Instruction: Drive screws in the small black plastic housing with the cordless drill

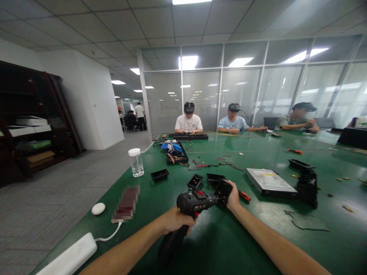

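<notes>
My left hand (178, 221) is wrapped round the grip of a black cordless drill (196, 202) with red details. The drill's front end points right, at a black plastic housing (223, 191). That housing is held up on edge in my right hand (233, 194), with the bit reaching its open side; whether it touches a screw cannot be made out. Similar black housings stand just beyond: one (195, 182) behind the drill, another (215, 178) next to it, and a third (159, 175) farther left. An orange-handled tool (244, 196) lies partly hidden behind my right hand.
A clear jar (137, 164), a phone (126, 204) and a white power strip (71, 254) line the left edge. To the right sits a silver disc drive (269, 182). Loose wires (206, 165) and a black tray of cables (174, 152) lie farther back. Several people sit across the table.
</notes>
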Demonstrator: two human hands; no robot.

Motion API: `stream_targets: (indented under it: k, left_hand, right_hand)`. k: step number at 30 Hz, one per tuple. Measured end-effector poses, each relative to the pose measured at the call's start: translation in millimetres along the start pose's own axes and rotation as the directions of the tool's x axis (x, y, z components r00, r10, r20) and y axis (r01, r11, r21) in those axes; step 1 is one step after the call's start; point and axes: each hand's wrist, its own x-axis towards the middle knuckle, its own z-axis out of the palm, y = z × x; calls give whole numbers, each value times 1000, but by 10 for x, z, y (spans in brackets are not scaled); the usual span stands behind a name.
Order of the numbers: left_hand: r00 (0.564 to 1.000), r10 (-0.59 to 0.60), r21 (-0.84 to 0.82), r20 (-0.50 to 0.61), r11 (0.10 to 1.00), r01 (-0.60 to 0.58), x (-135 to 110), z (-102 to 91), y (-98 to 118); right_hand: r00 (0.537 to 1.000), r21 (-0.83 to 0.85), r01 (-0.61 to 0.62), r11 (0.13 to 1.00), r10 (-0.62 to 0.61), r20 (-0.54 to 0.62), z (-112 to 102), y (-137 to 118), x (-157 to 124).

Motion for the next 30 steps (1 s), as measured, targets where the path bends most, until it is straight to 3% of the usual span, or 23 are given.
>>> stream_targets:
  k: [9,26,30]
  left_hand:
    - [1000,-16,18,-2,1000,16,10,-10,-10]
    - [998,56,1,-5,998,-56,24,-20,-55]
    - [1000,19,4,16,1000,-19,18,-19,-23]
  right_hand:
    - [999,-4,-37,999,37,21,-44,21,41]
    - [1000,-50,26,998,-25,5,44,-32,-64]
    - [1000,-35,8,999,-7,16,2,2,-8]
